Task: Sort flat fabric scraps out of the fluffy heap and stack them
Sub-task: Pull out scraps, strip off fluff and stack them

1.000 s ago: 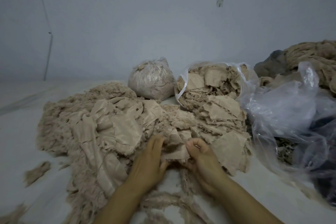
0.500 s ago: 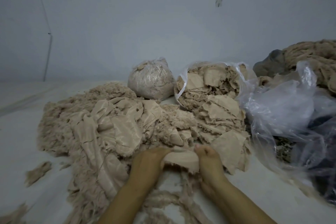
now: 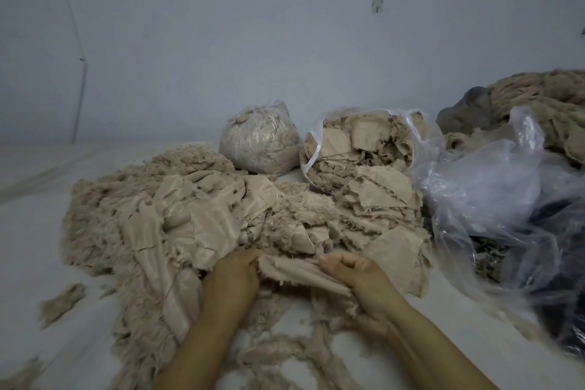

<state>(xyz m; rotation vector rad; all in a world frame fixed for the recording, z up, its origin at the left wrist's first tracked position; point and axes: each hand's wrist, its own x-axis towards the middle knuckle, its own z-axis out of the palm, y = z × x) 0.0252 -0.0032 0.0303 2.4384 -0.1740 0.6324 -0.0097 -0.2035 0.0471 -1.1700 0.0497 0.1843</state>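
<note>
White sheeting covers the work surface, with a pale wall behind. Nearest the camera, loose fluffy strands are seen trailing between the two forearms.

Just beyond, a flat beige scrap is held between both hands at the near edge of the fluffy heap. The left hand is curled over the scrap's left end; the right hand pinches its right end, fingers bent round the cloth. The scrap is slack and crumpled, not yet spread.

Step judged to be in hand: extraction of one flat piece from the heap. The next move is judged to call for pulling it free of clinging fluff, smoothing it, and carrying it right and farther onto the stack of flat scraps, which lies just beside the right hand's far side.

Compared with half a second ago, the scrap has been drawn nearer and lower, and the right hand has turned so that its fingers show.

Farther off: a tied bag of fluff, an open bag of scraps, and loose clear plastic at right.
</note>
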